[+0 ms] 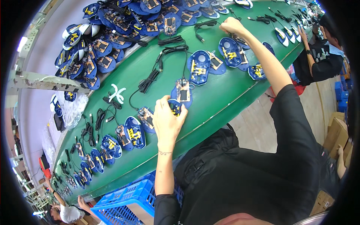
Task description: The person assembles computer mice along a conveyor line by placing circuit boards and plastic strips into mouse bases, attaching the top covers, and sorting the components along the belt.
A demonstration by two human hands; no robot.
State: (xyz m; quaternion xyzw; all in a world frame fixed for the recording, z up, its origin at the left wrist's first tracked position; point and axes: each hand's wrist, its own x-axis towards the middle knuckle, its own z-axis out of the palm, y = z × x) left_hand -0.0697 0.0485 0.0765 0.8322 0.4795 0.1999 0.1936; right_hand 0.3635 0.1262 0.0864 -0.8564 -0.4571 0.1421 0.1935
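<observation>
My left hand (165, 122) curves its fingers around a blue mouse shell (175, 106) at the middle of the green belt, mostly hidden under it. Touching that shell is a mouse base with a brown circuit board (183, 91), its black cable running up the belt. Farther off to the right, my right hand (231, 27) is closed above another mouse base (240, 40); what its fingers pinch, if anything, is hidden. A coiled black cable (206, 23) lies just left of it. Between the hands sit open blue shells with yellow inner parts (199, 67).
More mouse halves (111, 146) and cables line the green belt (213, 101). A heap of mouse bases (112, 22) fills the ledge beyond. A blue crate (127, 198) stands by the near edge. Co-workers (318, 56) are at the far right and lower left.
</observation>
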